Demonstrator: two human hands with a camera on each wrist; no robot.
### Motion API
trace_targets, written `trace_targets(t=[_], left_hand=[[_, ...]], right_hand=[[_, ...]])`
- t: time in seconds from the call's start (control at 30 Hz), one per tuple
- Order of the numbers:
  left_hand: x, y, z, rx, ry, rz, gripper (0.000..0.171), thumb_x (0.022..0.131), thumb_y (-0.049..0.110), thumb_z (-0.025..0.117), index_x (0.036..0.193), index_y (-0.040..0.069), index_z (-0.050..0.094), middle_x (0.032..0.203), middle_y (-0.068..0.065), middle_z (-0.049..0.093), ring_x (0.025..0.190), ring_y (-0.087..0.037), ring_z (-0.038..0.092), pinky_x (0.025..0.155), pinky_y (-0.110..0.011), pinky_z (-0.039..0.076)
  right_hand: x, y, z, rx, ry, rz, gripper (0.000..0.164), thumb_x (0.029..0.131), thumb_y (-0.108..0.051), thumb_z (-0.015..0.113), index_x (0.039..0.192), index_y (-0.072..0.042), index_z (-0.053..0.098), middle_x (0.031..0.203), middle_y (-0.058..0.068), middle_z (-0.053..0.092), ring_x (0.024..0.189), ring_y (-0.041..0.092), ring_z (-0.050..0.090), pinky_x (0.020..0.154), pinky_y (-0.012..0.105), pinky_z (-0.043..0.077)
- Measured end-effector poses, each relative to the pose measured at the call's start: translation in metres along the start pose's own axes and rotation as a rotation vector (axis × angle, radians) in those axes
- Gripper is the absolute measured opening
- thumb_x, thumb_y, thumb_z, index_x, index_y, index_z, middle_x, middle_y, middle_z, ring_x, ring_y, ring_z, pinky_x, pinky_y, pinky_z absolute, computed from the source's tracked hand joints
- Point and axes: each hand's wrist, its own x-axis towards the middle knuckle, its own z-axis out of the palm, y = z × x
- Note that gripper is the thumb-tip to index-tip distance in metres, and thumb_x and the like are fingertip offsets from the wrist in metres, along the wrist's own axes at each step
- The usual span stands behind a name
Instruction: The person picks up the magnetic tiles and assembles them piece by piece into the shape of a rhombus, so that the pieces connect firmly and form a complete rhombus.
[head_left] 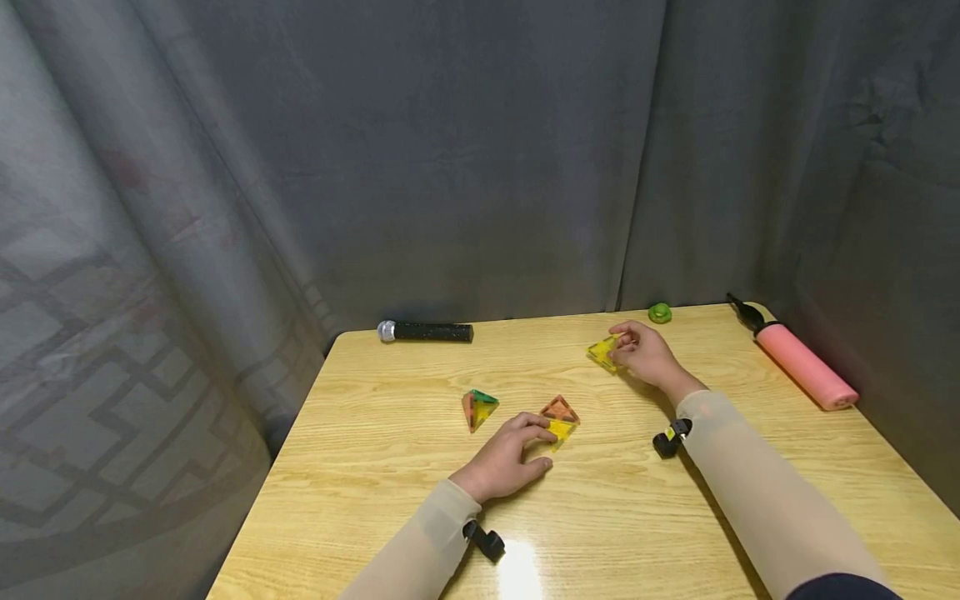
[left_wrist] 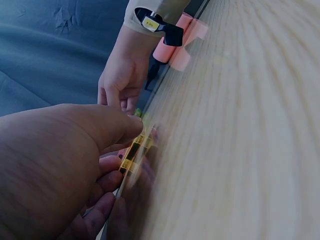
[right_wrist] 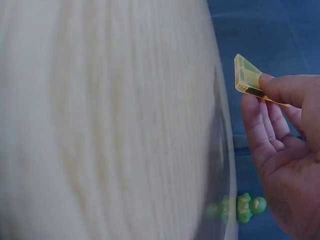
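My right hand (head_left: 647, 358) pinches a translucent yellow magnetic tile (head_left: 602, 353) between thumb and fingers, raised over the far part of the table. In the right wrist view, this tile (right_wrist: 248, 77) is tilted, with its thick edge showing. My left hand (head_left: 512, 458) lies low on the tabletop, fingertips at a flat yellow triangular tile (head_left: 561, 430) and the thumb apart from it. An orange triangular tile (head_left: 559, 408) adjoins that yellow one on its far side. Left of them sits a small piece of joined orange, green and yellow tiles (head_left: 480, 408).
A black microphone (head_left: 431, 332) with a silver head lies along the back edge of the wooden table (head_left: 375, 450). Beyond my right hand is a small green toy (head_left: 660, 312). A pink hand pump (head_left: 806, 365) lies along the right edge. Grey curtains (head_left: 450, 167) hang behind.
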Motion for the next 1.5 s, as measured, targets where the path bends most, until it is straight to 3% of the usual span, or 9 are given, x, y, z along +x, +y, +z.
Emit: trace_targets(t=[0.37,0.67,1.5], left_hand=[[-0.001,0.002,-0.002,-0.007,-0.003,0.005,0.033,0.103,0.029,0.07,0.134,0.02,0.069,0.149,0.002,0.052,0.143,-0.017,0.045,0.119,-0.037,0.038],[0.0,0.0,-0.001,-0.012,-0.003,0.002,0.033,0.103,0.03,0.07,0.135,0.021,0.068,0.149,0.004,0.052,0.143,-0.016,0.045,0.119,-0.037,0.038],[0.0,-0.001,-0.001,-0.025,-0.012,-0.006,0.037,0.099,0.022,0.074,0.136,0.02,0.068,0.149,0.004,0.051,0.142,-0.016,0.045,0.119,-0.036,0.038]], right_hand=[[-0.019,-0.009,-0.007,0.038,0.045,-0.022,0.039,0.097,-0.002,0.073,0.133,0.005,0.061,0.11,0.019,0.061,0.092,0.021,0.059,0.071,0.017,0.053],[-0.034,-0.012,-0.007,0.014,0.073,-0.089,0.021,0.097,-0.007,0.076,0.115,0.003,0.07,0.1,0.017,0.068,0.087,0.019,0.064,0.069,0.02,0.054],[-0.051,-0.05,-0.01,0.028,0.0,-0.133,0.02,0.098,-0.016,0.077,0.113,-0.003,0.072,0.099,0.013,0.069,0.085,0.025,0.062,0.067,0.028,0.055]])
